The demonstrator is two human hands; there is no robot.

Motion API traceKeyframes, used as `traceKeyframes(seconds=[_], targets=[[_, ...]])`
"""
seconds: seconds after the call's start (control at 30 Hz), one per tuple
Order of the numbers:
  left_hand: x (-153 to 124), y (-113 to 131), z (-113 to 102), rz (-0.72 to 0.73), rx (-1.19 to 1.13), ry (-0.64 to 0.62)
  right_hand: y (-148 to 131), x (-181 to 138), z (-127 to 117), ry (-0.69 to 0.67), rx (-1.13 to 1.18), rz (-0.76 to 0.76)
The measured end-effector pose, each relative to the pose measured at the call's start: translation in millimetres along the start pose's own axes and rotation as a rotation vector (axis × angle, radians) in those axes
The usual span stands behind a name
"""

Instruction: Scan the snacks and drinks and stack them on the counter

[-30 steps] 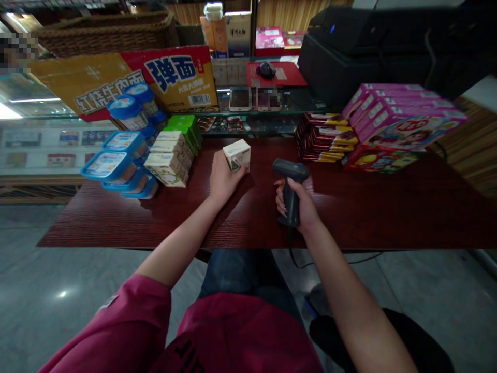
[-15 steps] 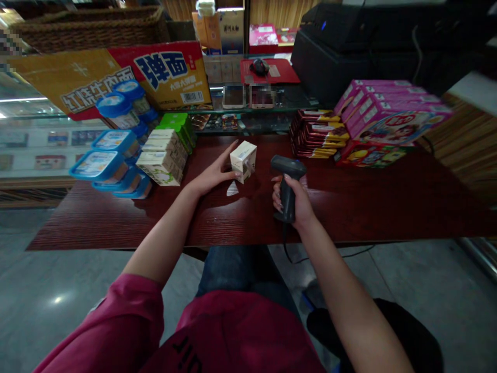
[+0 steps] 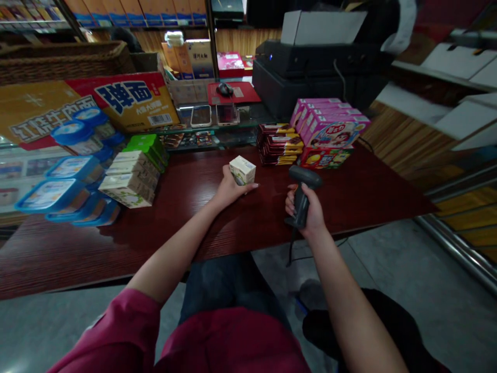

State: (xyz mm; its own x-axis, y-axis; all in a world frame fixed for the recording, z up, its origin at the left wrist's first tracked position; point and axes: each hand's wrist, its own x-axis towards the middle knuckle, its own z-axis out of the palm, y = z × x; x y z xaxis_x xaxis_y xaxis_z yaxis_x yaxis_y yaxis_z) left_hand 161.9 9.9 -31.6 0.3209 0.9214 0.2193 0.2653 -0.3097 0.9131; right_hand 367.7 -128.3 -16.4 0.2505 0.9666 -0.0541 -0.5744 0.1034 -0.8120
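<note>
My left hand [image 3: 232, 189] is closed around the lower part of a small cream carton [image 3: 243, 167] with a green print, at the middle of the dark red wooden table [image 3: 186, 207]. In my right hand [image 3: 310, 207] is a dark grey barcode scanner [image 3: 301, 199], gripped by its handle above the table, with its head up and its cable hanging down. The scanner is to the right of the carton and apart from it. Matching cream cartons [image 3: 130, 178] stand at the left, in front of green cartons [image 3: 146, 146].
Blue-lidded tubs [image 3: 72, 178] are stacked at the left. Red and yellow snack packs [image 3: 280, 145] and pink boxes [image 3: 330, 124] stand at the back right. Two phones [image 3: 201, 116] and a mouse [image 3: 224, 89] lie on the glass counter behind. A noodle carton [image 3: 128, 101] leans at back left.
The view has swung to the right. My left hand has shifted its hold on the carton, with the thumb now across its front. The scanner has moved a little farther from the carton.
</note>
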Motion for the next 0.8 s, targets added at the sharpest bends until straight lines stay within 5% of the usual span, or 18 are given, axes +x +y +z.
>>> traceKeyframes(seconds=[0.2,0.4,0.8], targets=[[-1,2,-2,0.102,-0.103,-0.414,-5,-1,-7,0.025,0.073,-0.009],[1,-3,15,0.123,-0.182,-0.272,-2,-2,-2,0.037,0.085,0.009],[47,23,120,0.193,0.079,-0.03,1,-5,-4,0.145,0.082,-0.187]])
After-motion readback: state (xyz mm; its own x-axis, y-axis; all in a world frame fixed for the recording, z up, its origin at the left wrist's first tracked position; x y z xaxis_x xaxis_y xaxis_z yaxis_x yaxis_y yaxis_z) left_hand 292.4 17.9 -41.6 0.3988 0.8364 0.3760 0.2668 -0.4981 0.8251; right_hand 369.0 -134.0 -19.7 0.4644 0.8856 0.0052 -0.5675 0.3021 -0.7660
